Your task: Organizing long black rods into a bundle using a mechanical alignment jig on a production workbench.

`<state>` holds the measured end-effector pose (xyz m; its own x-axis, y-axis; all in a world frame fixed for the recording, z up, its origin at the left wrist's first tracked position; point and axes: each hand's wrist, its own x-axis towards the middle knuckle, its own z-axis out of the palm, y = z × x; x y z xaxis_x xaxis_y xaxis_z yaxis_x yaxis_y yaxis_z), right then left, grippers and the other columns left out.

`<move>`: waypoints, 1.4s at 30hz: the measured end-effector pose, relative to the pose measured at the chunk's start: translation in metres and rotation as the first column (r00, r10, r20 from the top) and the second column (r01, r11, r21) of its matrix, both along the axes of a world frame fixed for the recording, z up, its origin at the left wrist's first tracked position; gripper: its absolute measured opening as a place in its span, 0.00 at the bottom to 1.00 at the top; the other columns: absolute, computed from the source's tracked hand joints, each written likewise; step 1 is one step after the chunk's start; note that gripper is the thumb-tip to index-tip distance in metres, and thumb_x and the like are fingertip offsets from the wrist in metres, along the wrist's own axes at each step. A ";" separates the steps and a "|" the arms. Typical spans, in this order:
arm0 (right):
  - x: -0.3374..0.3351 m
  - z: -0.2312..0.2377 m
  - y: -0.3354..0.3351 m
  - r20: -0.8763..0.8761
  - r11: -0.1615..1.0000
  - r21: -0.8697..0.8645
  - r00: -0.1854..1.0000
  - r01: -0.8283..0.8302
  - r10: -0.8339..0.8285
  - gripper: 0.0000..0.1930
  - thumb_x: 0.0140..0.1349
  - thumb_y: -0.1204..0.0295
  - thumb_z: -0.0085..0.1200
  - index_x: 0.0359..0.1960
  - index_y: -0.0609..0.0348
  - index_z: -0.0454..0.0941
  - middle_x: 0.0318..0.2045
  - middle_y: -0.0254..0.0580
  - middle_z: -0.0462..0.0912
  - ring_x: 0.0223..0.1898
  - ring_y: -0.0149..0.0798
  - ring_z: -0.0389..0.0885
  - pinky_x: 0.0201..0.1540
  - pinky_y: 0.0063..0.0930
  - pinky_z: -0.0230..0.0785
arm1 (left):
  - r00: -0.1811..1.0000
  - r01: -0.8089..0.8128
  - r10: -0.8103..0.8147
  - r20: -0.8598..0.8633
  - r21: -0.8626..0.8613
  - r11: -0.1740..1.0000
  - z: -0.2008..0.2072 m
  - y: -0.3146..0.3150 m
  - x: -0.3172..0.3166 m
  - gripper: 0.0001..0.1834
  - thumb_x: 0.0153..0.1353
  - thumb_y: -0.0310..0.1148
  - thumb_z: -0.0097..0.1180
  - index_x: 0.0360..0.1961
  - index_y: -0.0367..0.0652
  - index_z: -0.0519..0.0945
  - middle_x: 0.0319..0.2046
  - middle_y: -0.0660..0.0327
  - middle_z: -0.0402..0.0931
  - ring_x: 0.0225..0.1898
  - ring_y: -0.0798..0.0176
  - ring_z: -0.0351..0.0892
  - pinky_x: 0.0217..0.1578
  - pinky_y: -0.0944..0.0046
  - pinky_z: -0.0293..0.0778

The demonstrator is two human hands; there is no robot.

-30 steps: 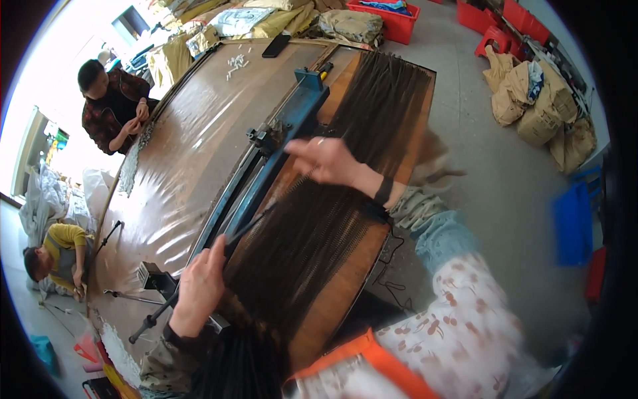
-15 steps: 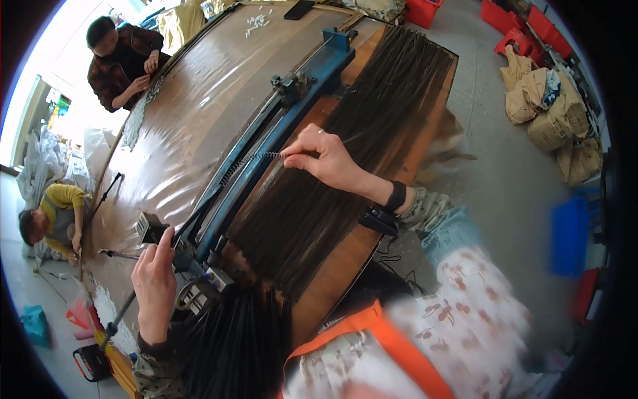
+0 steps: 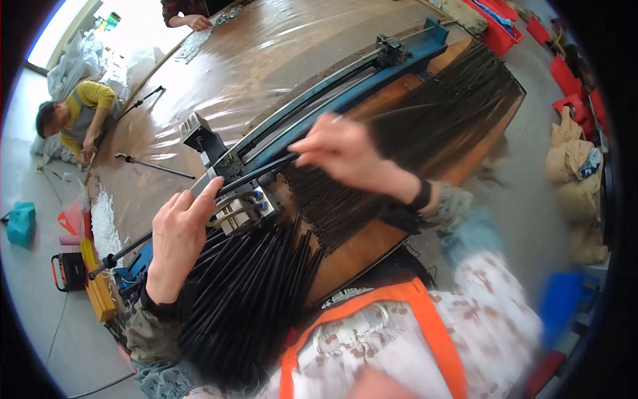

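Note:
My left hand (image 3: 181,233) is closed around a long black rod (image 3: 143,241), thumb pointing forward along it. The rod slants from a knobbed end at lower left up toward my right hand. My right hand (image 3: 342,149) is blurred, its fingers pinched by the rod's upper end; what they grip is unclear. Both hands are beside a blue bench machine (image 3: 332,114) with a long rail and a metal clamp block (image 3: 242,211) at its near end. Dark coil springs (image 3: 339,203) lie in a dense layer to the right, below my right hand.
A bundle of black rods (image 3: 246,299) fans out nearest me. Plastic sheeting covers the table (image 3: 219,80), where another rod (image 3: 156,166) lies. Two people are along its far left edge, one in a yellow top (image 3: 93,110). Red bins (image 3: 495,30) and brown sacks (image 3: 568,156) stand right.
The view has swung left. The stretched spring between my right hand and the rail no longer shows; my right hand is now closer to my left, at the rod's upper end.

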<state>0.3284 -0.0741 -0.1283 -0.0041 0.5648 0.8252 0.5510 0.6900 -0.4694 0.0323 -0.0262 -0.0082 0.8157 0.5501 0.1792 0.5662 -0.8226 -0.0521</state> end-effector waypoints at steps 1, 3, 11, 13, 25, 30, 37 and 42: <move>-0.017 0.002 0.000 -0.022 0.998 -0.019 0.998 -0.062 0.061 0.16 0.54 0.72 0.70 0.46 0.53 0.85 0.25 0.33 0.78 0.26 0.34 0.74 0.31 0.29 0.70 | 1.000 0.019 -0.019 0.021 -0.003 1.000 0.000 -0.003 0.005 0.22 0.60 0.24 0.59 0.56 0.50 0.81 0.24 0.57 0.69 0.29 0.53 0.74 0.32 0.54 0.71; -0.008 -0.005 0.007 0.010 0.996 0.053 0.997 -0.074 0.074 0.17 0.55 0.71 0.69 0.48 0.52 0.85 0.24 0.35 0.76 0.25 0.33 0.73 0.30 0.28 0.70 | 0.999 -0.009 0.007 0.034 0.053 0.999 -0.006 -0.001 -0.009 0.22 0.60 0.24 0.59 0.56 0.50 0.81 0.25 0.57 0.70 0.30 0.53 0.74 0.32 0.54 0.71; -0.017 -0.007 0.024 0.108 0.986 0.158 0.992 0.045 -0.063 0.20 0.59 0.69 0.65 0.54 0.54 0.81 0.23 0.34 0.76 0.25 0.35 0.75 0.27 0.30 0.70 | 0.997 -0.011 0.010 0.075 0.018 1.000 -0.006 0.003 -0.020 0.20 0.59 0.19 0.57 0.54 0.42 0.78 0.30 0.54 0.74 0.34 0.49 0.74 0.36 0.52 0.71; 0.016 -0.011 0.035 0.215 0.957 0.217 0.946 0.194 -0.241 0.18 0.60 0.72 0.63 0.53 0.55 0.82 0.25 0.37 0.78 0.26 0.40 0.76 0.31 0.35 0.71 | 0.987 -0.087 0.068 0.148 0.127 0.988 0.000 0.013 -0.055 0.16 0.60 0.18 0.55 0.50 0.39 0.78 0.32 0.50 0.74 0.36 0.46 0.75 0.37 0.50 0.71; -0.106 0.022 0.126 -0.119 0.826 -0.372 0.904 -0.424 0.411 0.08 0.64 0.66 0.62 0.37 0.56 0.85 0.27 0.41 0.86 0.27 0.32 0.84 0.33 0.25 0.74 | 0.842 -0.456 0.357 0.404 0.177 0.872 0.044 0.011 -0.152 0.14 0.70 0.26 0.53 0.54 0.38 0.78 0.41 0.44 0.81 0.40 0.43 0.82 0.41 0.56 0.76; -0.131 0.009 0.152 -0.049 0.846 -0.284 0.888 -0.451 0.457 0.07 0.61 0.67 0.64 0.36 0.55 0.86 0.24 0.41 0.85 0.25 0.33 0.83 0.31 0.26 0.74 | 0.776 -0.596 0.535 0.333 0.110 0.796 0.029 -0.018 -0.214 0.13 0.70 0.26 0.53 0.54 0.38 0.79 0.41 0.43 0.81 0.41 0.41 0.82 0.41 0.55 0.76; -0.149 0.024 0.162 0.082 0.756 -0.456 0.824 -0.470 0.561 0.09 0.63 0.67 0.63 0.37 0.60 0.84 0.27 0.40 0.85 0.28 0.33 0.83 0.36 0.27 0.75 | 0.727 -0.617 0.583 0.363 -0.025 0.786 0.010 -0.018 -0.214 0.15 0.70 0.27 0.54 0.56 0.37 0.79 0.43 0.42 0.82 0.42 0.43 0.83 0.44 0.57 0.77; -0.162 0.013 0.170 0.545 0.857 -0.440 0.678 -0.269 0.493 0.05 0.66 0.71 0.55 0.38 0.59 0.80 0.28 0.40 0.85 0.32 0.40 0.86 0.39 0.37 0.74 | 0.749 -0.591 0.555 0.362 -0.014 0.806 0.003 -0.004 -0.210 0.14 0.68 0.27 0.56 0.54 0.39 0.80 0.41 0.43 0.82 0.39 0.43 0.83 0.40 0.56 0.76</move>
